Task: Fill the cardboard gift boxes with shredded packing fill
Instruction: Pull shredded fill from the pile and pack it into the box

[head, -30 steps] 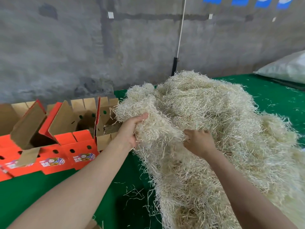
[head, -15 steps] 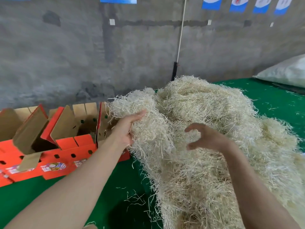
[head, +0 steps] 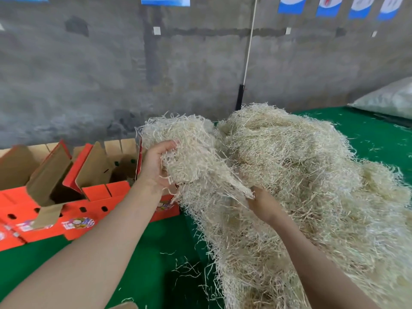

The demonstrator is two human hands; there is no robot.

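A big heap of pale shredded packing fill (head: 312,186) covers the right side of the green table (head: 145,264). My left hand (head: 156,168) grips a clump of the fill (head: 191,148) pulled up from the heap's left end, just right of the boxes. My right hand (head: 264,204) holds the lower tail of that same clump, fingers sunk in the strands. Open red cardboard gift boxes (head: 95,192) with brown flaps standing up sit at the left; the nearest one lies partly behind my left wrist.
A grey concrete wall runs behind the table, with a white cord (head: 248,52) hanging down it. A white sack (head: 388,99) lies at the far right edge. Loose strands are scattered on the green cloth near the heap's front.
My left hand has lifted the clump higher and away from the heap. My right hand has dropped lower and closed on the clump's underside.
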